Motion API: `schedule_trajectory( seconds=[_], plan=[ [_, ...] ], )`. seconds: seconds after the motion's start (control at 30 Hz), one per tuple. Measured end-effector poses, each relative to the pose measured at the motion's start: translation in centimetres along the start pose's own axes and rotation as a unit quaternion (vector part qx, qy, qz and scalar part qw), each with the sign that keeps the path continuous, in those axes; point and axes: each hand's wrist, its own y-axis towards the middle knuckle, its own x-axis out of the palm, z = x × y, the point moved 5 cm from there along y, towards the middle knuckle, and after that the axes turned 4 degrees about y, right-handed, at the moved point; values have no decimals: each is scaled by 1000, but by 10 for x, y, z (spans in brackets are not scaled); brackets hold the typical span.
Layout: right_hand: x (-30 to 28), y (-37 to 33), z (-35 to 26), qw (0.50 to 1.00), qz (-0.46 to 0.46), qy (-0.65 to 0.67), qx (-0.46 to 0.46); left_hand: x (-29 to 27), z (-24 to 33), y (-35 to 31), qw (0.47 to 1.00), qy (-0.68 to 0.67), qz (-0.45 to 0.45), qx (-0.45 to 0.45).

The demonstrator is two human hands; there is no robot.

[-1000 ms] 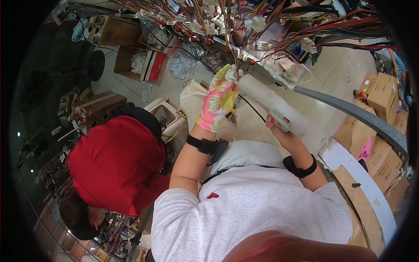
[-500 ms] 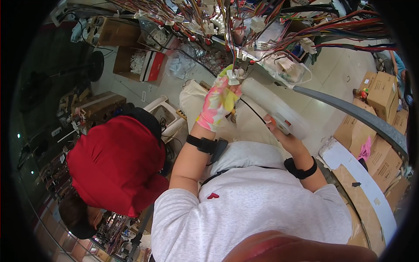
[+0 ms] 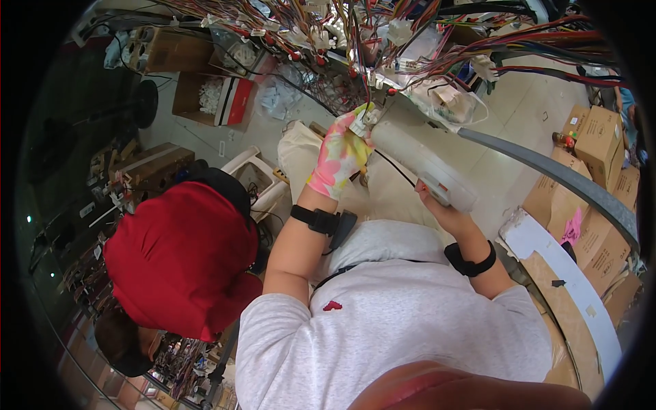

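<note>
My left hand (image 3: 342,152), in a pink, yellow and white patterned glove, is closed round a white plastic connector (image 3: 360,121) at the lower end of a hanging wire bundle (image 3: 362,75). Bare and ungloved, my right hand (image 3: 444,208) grips a white hair-dryer-shaped tool (image 3: 418,160) near its broad end; its grip is mostly hidden. The tool's narrow end sits close beside the gloved fingers and the connector. A black cord (image 3: 396,166) runs under the tool between my hands.
Many coloured wires with connectors (image 3: 321,37) hang ahead. A grey curved bar (image 3: 547,171) crosses on the right, near stacked cartons (image 3: 599,147). On the left are a co-worker in a red top (image 3: 181,260), a white stool (image 3: 263,181) and an open box of white parts (image 3: 212,99).
The tool's narrow end and my gloved hand have shifted slightly left. The glove has turned a little around the connector. My right hand keeps its grip.
</note>
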Motion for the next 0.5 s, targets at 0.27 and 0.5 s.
schedule_trajectory(
  seconds=[0.27,0.5],
  plan=[
    [0,2,0,998,2,-57,7,1,8,2,999,-2,28,31],
    [0,4,2,996,1,-89,-8,3,8,-1,1000,-3,4,21]
  ],
)
